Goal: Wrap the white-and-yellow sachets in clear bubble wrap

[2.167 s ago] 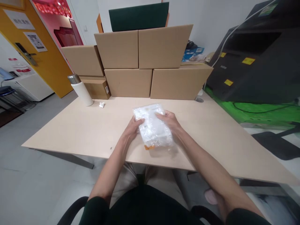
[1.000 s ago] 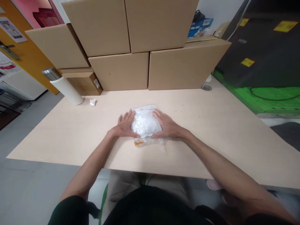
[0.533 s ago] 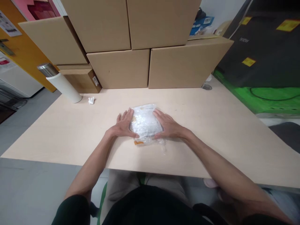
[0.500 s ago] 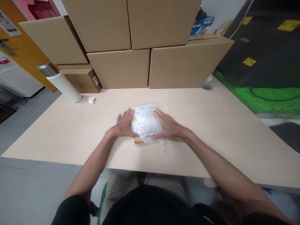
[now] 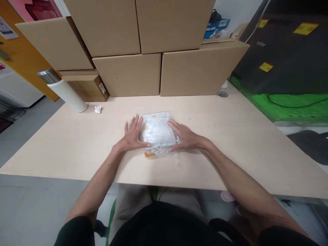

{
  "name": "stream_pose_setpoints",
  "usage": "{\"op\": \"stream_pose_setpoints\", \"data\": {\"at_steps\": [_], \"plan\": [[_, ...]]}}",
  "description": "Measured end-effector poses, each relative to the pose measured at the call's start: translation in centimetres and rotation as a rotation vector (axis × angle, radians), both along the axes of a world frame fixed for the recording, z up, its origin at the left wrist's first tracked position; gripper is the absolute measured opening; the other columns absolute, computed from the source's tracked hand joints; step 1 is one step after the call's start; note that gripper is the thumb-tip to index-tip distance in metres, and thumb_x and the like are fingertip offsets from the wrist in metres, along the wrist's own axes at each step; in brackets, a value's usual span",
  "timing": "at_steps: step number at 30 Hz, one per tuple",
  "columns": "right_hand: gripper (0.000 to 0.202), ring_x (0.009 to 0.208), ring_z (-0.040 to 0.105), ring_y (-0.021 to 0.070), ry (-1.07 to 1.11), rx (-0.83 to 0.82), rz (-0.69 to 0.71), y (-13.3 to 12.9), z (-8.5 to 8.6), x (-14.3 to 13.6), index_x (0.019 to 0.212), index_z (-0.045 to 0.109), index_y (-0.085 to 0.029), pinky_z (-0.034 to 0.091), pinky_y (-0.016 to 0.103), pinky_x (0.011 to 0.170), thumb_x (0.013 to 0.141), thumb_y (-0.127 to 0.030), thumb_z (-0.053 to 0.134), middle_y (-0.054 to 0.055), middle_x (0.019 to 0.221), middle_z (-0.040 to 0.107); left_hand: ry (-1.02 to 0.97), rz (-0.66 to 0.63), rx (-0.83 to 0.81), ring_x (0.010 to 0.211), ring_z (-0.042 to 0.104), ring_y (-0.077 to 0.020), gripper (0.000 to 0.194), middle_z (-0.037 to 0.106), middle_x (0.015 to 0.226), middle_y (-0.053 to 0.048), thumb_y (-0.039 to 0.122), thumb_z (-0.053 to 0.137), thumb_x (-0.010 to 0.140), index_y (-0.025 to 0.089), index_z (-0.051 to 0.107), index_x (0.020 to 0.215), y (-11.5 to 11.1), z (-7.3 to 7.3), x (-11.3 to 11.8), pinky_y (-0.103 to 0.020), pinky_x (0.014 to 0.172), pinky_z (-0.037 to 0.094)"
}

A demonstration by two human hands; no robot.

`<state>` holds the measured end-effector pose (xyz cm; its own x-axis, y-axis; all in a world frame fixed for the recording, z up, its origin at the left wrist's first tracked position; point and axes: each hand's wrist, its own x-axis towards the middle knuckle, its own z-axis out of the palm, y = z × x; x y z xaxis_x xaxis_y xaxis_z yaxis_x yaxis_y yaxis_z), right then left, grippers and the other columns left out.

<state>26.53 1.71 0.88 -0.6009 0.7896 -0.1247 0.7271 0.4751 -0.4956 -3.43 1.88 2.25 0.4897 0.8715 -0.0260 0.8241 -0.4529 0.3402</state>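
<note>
A flat, pale package in clear bubble wrap (image 5: 158, 131) lies on the table (image 5: 77, 147) in front of me, with loose wrap and a bit of orange tape (image 5: 150, 155) along its near edge. My left hand (image 5: 132, 135) is open at the package's left side, its fingers spread and its thumb touching the near left corner. On the opposite side, my right hand (image 5: 187, 136) grips the right edge, fingertips over the top and thumb at the near corner. The underside of the package is hidden.
Cardboard boxes (image 5: 128, 77) are stacked along the table's back. A white bottle with a metal cap (image 5: 68, 95) and a crumpled tissue (image 5: 98, 109) stand at the back left. A dark cabinet-like block with yellow labels (image 5: 279, 51) rises at the right.
My left fingers have spread and slid slightly left, off the package's top. The right hand keeps its place on the right edge. The view has shifted a little.
</note>
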Motion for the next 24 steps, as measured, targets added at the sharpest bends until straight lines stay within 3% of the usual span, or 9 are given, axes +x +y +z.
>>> {"op": "stream_pose_setpoints", "data": {"at_steps": [8,11,15,21,24], "plan": [[0.129,0.151,0.001,0.0388,0.110,-0.030,0.006,-0.1,0.4,0.3,0.160,0.001,-0.023,0.008,0.061,0.120,0.065,-0.079,0.068,0.014,0.166,-0.002,0.087,-0.119,0.049,0.152,-0.002,-0.0406,0.123,0.000,0.166,-0.017,0.087,0.053,0.068,0.021,0.002,0.159,-0.3,-0.9,1.5,-0.063,0.118,-0.007],[0.112,0.152,0.005,0.0361,0.295,-0.107,-0.050,-0.3,1.7,1.4,0.159,0.014,-0.029,0.016,0.056,0.121,0.071,-0.073,0.068,0.008,0.167,0.002,0.072,-0.124,0.104,0.151,-0.003,-0.0412,0.123,-0.002,0.165,-0.019,0.088,0.051,0.069,0.021,0.000,0.159,-0.3,-1.1,1.4,-0.064,0.117,-0.007],[0.086,0.150,0.021,0.0322,0.551,-0.100,-0.192,-0.4,3.0,2.9,0.152,0.035,-0.034,0.026,0.053,0.119,0.078,-0.063,0.068,0.004,0.164,0.021,-0.025,-0.105,0.259,0.150,-0.008,-0.0424,0.122,-0.009,0.165,-0.017,0.088,0.050,0.070,0.024,-0.004,0.159,-0.2,-1.2,1.3,-0.066,0.115,-0.008],[0.087,0.147,0.028,0.0343,0.418,-0.081,-0.111,-0.1,2.2,2.5,0.147,0.044,-0.031,0.023,0.055,0.120,0.071,-0.059,0.077,0.007,0.159,0.032,0.054,-0.124,0.210,0.151,0.004,-0.0428,0.116,0.004,0.165,-0.018,0.087,0.048,0.072,0.026,0.001,0.159,-0.1,-1.4,1.3,-0.067,0.116,-0.003],[0.082,0.144,0.033,0.0342,0.431,-0.089,-0.116,0.0,1.7,2.2,0.145,0.047,-0.032,0.029,0.055,0.117,0.072,-0.057,0.077,0.007,0.157,0.037,0.084,-0.126,0.172,0.151,0.004,-0.0407,0.114,0.006,0.165,-0.018,0.087,0.046,0.073,0.026,0.003,0.159,-0.1,-1.4,1.3,-0.065,0.117,0.000]]}}
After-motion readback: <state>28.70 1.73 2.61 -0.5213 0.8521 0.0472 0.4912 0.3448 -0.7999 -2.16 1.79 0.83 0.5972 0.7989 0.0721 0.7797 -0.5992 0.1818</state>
